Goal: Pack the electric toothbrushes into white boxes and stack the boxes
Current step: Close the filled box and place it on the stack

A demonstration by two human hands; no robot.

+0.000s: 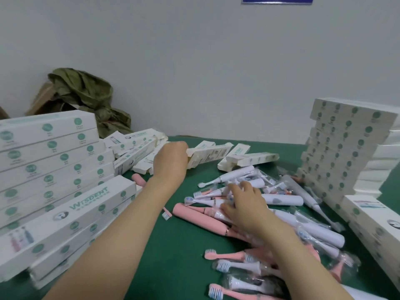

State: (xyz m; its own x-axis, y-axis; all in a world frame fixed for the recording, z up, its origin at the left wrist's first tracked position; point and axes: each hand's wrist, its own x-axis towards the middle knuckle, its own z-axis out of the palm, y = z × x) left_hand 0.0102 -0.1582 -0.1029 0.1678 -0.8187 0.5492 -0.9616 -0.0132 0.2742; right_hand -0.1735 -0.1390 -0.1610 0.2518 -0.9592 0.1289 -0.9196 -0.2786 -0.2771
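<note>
Pink and white toothbrushes [281,200] under loosely spread right fingers [235,189]; left hand [171,158] at open-ended box [207,155], fingers hidden.

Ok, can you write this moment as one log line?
step: reaching for box and brush | left hand: at open white box, grip hidden | right hand: on toothbrush pile, grip unclear

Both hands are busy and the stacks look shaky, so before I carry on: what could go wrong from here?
1. The right stack stands staggered right beside the toothbrush pile; the right hand digging in it could nudge the stack over.
2. The left hand is at an open box beyond the skewed left stack; drawing back, the forearm could catch a jutting box.
</note>
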